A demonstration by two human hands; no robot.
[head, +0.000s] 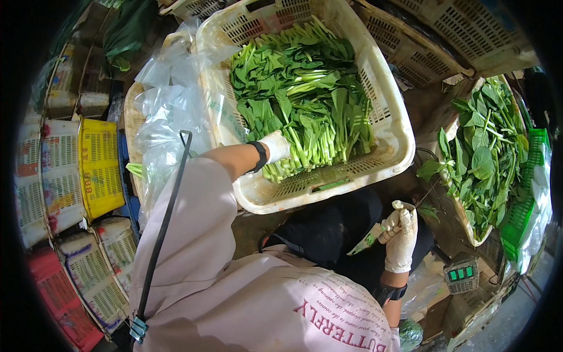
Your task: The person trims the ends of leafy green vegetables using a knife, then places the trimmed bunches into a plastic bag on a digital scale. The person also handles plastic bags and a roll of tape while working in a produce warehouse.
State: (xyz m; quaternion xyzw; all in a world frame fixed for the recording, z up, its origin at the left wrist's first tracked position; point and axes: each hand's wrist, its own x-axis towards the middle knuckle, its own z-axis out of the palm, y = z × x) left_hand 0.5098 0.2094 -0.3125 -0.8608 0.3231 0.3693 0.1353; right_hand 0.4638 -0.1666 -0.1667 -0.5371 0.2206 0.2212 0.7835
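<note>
My left hand point(278, 147), in a white glove, rests on leafy green vegetables point(303, 97) at the near left corner of a large off-white plastic crate point(396, 149). Its fingertips are partly hidden among the leaves and stems, so a grip cannot be made out. The greens lie in layered rows, with pale cut stems towards the near wall. Outside the crate, my right hand point(401, 235), also in a white glove, is raised above my dark-clad leg. Its fingers are curled in, and no held thing is visible.
Clear plastic bags point(169, 110) drape over the crate's left side. More loose greens point(484, 154) fill a container at right, beside a green basket point(514, 229). A scale display point(461, 273) stands below. Stacked crates, including a yellow one point(101, 169), line the left. A black rod point(165, 220) crosses my sleeve.
</note>
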